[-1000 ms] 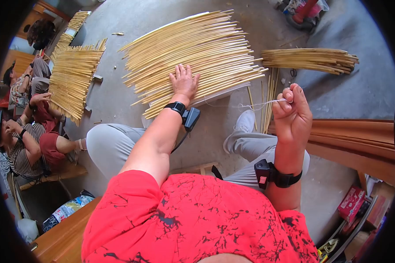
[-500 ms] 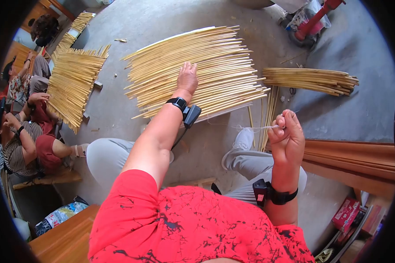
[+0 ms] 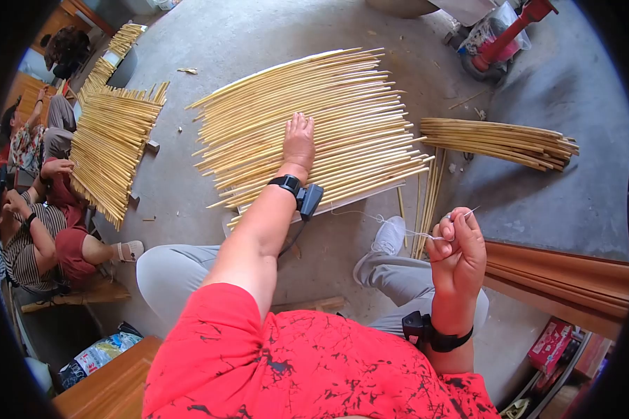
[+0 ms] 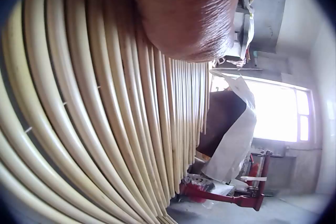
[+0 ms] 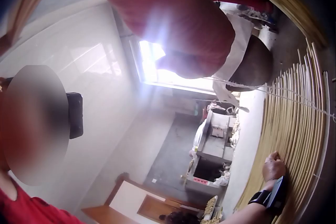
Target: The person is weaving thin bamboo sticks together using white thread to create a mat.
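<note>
A mat of thin yellow canes (image 3: 258,126) lies ahead of me on a low white support, with light stitches across the canes in the left wrist view. My left hand (image 3: 299,145) rests palm down on its middle, fingers straight and close together. To the right of the mat, my raised right hand (image 3: 458,255) pinches a thin needle (image 3: 474,209) whose tip sticks out past the thumb. White thread (image 3: 416,232) runs from the mat's near edge to the curled right fingers. The right wrist view also shows this thread stretching toward the canes (image 5: 291,113).
A bundle of loose canes (image 3: 496,143) lies right of the mat, and several more lie by my shoe (image 3: 390,234). At the left, people sit beside another cane mat (image 3: 115,140). A wooden edge (image 3: 552,279) borders my right side. A red metal stand (image 3: 503,45) is further off.
The head view has tilted up. My left hand has slid away from me over the canes, its spread fingers drawing together. My right hand has come lower and nearer to me, with the needle tip now showing.
</note>
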`<state>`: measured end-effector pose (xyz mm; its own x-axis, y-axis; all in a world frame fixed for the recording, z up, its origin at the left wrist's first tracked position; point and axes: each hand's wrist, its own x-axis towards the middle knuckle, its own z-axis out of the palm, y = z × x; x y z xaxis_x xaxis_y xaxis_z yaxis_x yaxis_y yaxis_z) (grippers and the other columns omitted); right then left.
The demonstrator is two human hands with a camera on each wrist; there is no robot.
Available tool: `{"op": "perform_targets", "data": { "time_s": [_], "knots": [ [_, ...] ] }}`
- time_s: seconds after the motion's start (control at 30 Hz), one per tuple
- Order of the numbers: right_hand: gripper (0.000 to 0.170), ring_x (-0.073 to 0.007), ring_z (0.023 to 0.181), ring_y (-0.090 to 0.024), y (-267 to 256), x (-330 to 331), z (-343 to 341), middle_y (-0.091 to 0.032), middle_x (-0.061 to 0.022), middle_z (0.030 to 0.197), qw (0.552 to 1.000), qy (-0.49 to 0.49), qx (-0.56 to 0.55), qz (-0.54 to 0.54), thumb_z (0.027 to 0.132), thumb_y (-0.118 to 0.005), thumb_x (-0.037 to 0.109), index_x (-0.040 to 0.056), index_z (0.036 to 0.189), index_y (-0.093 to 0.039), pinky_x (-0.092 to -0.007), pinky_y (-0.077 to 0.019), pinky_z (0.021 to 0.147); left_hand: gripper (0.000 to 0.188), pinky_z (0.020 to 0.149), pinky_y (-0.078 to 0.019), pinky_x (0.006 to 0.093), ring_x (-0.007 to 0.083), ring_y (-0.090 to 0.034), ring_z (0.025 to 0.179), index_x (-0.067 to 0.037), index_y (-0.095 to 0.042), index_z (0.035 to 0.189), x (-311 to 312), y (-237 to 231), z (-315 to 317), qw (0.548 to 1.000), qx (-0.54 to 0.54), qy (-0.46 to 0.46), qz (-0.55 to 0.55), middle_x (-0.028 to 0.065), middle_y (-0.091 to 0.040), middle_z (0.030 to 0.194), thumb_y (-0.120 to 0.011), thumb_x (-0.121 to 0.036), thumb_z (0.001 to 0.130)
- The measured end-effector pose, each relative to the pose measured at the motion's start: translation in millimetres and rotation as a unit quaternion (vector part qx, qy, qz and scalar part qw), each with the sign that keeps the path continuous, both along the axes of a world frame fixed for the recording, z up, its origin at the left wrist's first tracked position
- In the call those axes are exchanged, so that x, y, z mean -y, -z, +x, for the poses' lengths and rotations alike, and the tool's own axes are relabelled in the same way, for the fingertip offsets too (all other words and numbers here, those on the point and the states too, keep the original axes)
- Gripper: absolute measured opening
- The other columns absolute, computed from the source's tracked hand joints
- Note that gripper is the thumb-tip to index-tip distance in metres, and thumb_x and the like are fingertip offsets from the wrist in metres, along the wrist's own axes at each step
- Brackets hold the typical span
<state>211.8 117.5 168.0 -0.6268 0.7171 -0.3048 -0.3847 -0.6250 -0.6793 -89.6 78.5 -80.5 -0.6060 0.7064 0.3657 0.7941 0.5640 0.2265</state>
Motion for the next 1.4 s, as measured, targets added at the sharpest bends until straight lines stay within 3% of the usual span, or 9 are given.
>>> {"op": "perform_targets", "data": {
  "time_s": [0.07, 0.13, 0.17, 0.23, 0.4, 0.67, 0.8, 1.03, 1.4],
  "knots": [
    [0.007, -0.0090, 0.051, -0.043, 0.7, -0.3, 1.5, -0.050, -0.0043, 0.066, 1.000, 0.003, 0.009, -0.002, 0.087, -0.051, 0.013, 0.0060, 0.087, -0.050, -0.0197, -0.0333, 0.046, 0.036, 0.102, -0.0272, 0.0393, 0.0293, -0.037, 0.120, -0.004, -0.051, 0.115, 1.1, -10.1, -1.9, 1.000, 0.008, 0.006, 0.000, 0.0176, -0.045, 0.124, -0.042, -0.005, 0.081],
    [0.006, -0.0090, 0.051, -0.043, 2.6, -1.6, 2.2, -0.050, -0.0044, 0.067, 1.000, 0.006, 0.010, -0.006, 0.087, -0.050, 0.012, 0.0061, 0.087, -0.050, -0.0198, -0.0334, 0.046, 0.036, 0.103, -0.0250, 0.0406, 0.0286, -0.033, 0.124, -0.006, -0.048, 0.119, -1.5, -23.9, -10.6, 0.978, 0.206, 0.013, -0.022, 0.0167, -0.042, 0.127, -0.044, -0.014, 0.084],
    [0.006, -0.0089, 0.051, -0.043, 3.3, -1.9, 1.6, -0.050, -0.0044, 0.067, 1.000, 0.008, 0.012, -0.011, 0.087, -0.050, 0.012, 0.0062, 0.087, -0.050, -0.0199, -0.0335, 0.046, 0.036, 0.103, -0.0250, 0.0406, 0.0286, -0.033, 0.124, -0.006, -0.048, 0.119, -7.3, -24.5, -13.4, 0.978, 0.205, 0.015, -0.020, 0.0167, -0.042, 0.127, -0.044, -0.014, 0.084],
    [0.006, -0.0089, 0.051, -0.043, 2.8, -1.3, -0.3, -0.050, -0.0045, 0.067, 1.000, 0.006, 0.018, -0.009, 0.087, -0.050, 0.012, 0.0063, 0.087, -0.050, -0.0200, -0.0335, 0.046, 0.044, 0.103, -0.0219, 0.0421, 0.0303, -0.025, 0.128, -0.007, -0.040, 0.126, -18.1, -23.8, -20.4, 0.999, 0.015, -0.043, 0.017, 0.0177, -0.032, 0.134, -0.046, -0.021, 0.085],
    [0.005, -0.0089, 0.051, -0.043, 2.2, -2.0, -3.4, -0.050, -0.0045, 0.066, 1.000, 0.006, 0.025, -0.016, 0.087, -0.049, 0.011, 0.0062, 0.087, -0.050, -0.0204, -0.0334, 0.046, 0.060, 0.103, -0.0029, 0.0534, 0.0296, -0.003, 0.133, -0.011, -0.015, 0.138, -26.0, -23.4, -22.5, 0.982, 0.034, -0.074, -0.172, 0.0150, -0.010, 0.143, -0.026, -0.044, 0.090],
    [0.008, -0.0065, 0.052, -0.040, 6.5, -4.0, -2.4, -0.047, -0.0021, 0.068, 0.999, 0.003, 0.041, 0.003, 0.089, -0.046, 0.013, 0.0053, 0.091, -0.048, -0.0191, -0.0311, 0.044, 0.060, 0.104, -0.0043, 0.0527, 0.0317, -0.005, 0.133, -0.009, -0.016, 0.138, -32.5, -43.4, -30.7, 0.965, 0.168, -0.078, -0.185, 0.0168, -0.010, 0.143, -0.031, -0.041, 0.089],
    [0.008, -0.0069, 0.051, -0.041, 7.9, -6.1, -3.2, -0.048, -0.0023, 0.068, 0.998, 0.018, 0.067, -0.004, 0.088, -0.048, 0.013, 0.0056, 0.091, -0.048, -0.0189, -0.0319, 0.044, 0.063, 0.105, -0.0078, 0.0507, 0.0318, -0.008, 0.132, -0.005, -0.019, 0.136, -57.3, -33.1, -65.5, 0.991, 0.021, -0.086, -0.104, 0.0193, -0.016, 0.141, -0.037, -0.041, 0.088],
    [0.007, -0.0105, 0.049, -0.046, 10.6, -8.3, -8.5, -0.052, -0.0056, 0.066, 0.996, 0.021, 0.084, -0.018, 0.086, -0.051, 0.011, 0.0057, 0.088, -0.049, -0.0217, -0.0345, 0.046, 0.065, 0.105, -0.0057, 0.0484, 0.0307, -0.006, 0.133, -0.012, -0.019, 0.137, -83.4, -35.5, -120.4, 0.974, 0.098, -0.108, -0.172, 0.0178, -0.013, 0.142, -0.030, -0.052, 0.087],
    [0.008, -0.0106, 0.049, -0.046, 10.3, -6.6, -15.6, -0.052, -0.0067, 0.066, 0.995, 0.016, 0.097, -0.007, 0.085, -0.052, 0.011, 0.0050, 0.088, -0.049, -0.0214, -0.0344, 0.045, 0.064, 0.106, -0.0063, 0.0477, 0.0296, -0.010, 0.132, -0.014, -0.022, 0.137, -78.4, -15.4, -116.2, 0.982, 0.015, -0.123, -0.145, 0.0150, -0.019, 0.141, -0.026, -0.054, 0.087]
  ]
}}
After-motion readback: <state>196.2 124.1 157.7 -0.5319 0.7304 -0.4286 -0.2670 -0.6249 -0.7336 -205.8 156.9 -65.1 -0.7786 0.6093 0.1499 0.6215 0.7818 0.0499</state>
